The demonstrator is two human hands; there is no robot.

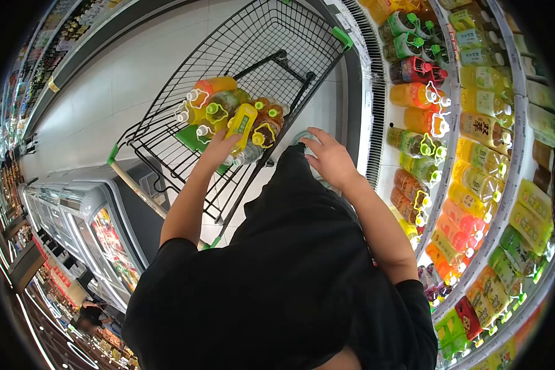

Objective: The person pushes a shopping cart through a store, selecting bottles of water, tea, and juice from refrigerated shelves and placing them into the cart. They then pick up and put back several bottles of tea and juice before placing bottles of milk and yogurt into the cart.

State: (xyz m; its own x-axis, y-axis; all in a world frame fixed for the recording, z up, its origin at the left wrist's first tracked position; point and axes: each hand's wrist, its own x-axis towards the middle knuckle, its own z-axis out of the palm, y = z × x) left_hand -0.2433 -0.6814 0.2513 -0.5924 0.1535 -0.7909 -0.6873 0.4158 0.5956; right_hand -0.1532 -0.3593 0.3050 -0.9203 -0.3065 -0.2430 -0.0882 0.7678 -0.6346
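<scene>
Yellow bottle point(243, 121) at our left hand point(220, 148), over the bottles point(222, 106) bunched in the wire cart point(185, 65).
Left fingers narrow on its lower end; green label panel, writing too small to read. Bunch beneath: orange, green, amber and clear drinks, several with white or yellow-green loop handles, packed toward the push bar point(139, 192) beside a green panel point(192, 139); wire mesh runs on to the far end. Right hand point(330, 161) outside the cart's side, fingers curved at a pale, see-through thing point(301, 137); grip, we cannot tell. Pale floor point(114, 98) lies along the cart's left; its right side runs near the shelf edge point(364, 111). Shelf bottles point(475, 83) in rows; 双 legible on one brown label point(478, 126), others too small.
</scene>
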